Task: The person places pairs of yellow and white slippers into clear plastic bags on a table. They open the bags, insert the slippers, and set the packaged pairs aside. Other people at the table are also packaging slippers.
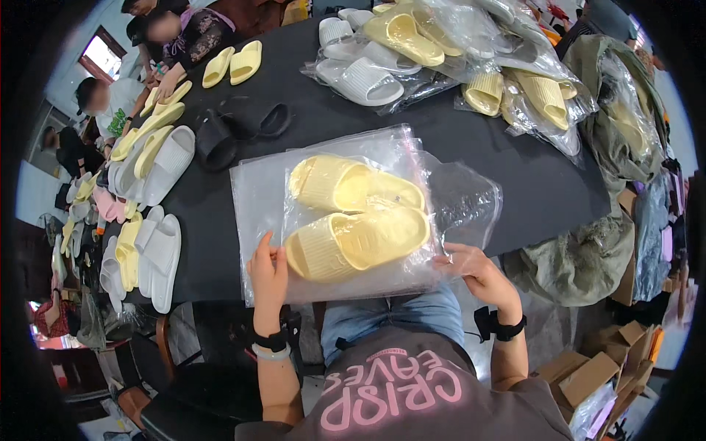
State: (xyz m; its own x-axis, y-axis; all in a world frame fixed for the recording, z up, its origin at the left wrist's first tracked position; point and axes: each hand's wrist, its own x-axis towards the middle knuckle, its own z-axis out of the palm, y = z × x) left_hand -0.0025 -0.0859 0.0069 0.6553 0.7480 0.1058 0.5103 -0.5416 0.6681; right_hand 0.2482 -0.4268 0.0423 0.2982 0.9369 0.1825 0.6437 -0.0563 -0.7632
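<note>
A pair of yellow slide slippers (360, 246) lies side by side inside a clear plastic bag (435, 213) on the black table, toes to the left. Beneath it is a stack of flat clear bags (254, 191). My left hand (267, 273) rests on the bags beside the near slipper's toe, its fingers stretched out. At the opposite end, my right hand (476, 272) pinches the near corner of the filled bag between thumb and fingers. A loose clear flap (467, 198) spreads over the table past the heels.
Bagged yellow and grey slippers (368, 77) pile up at the far right. Black slippers (215, 140) sit behind the bags. Loose grey slippers (158, 253) and yellow ones line the left edge. Other people (187, 37) are at the far left. Cardboard boxes (588, 375) stand at lower right.
</note>
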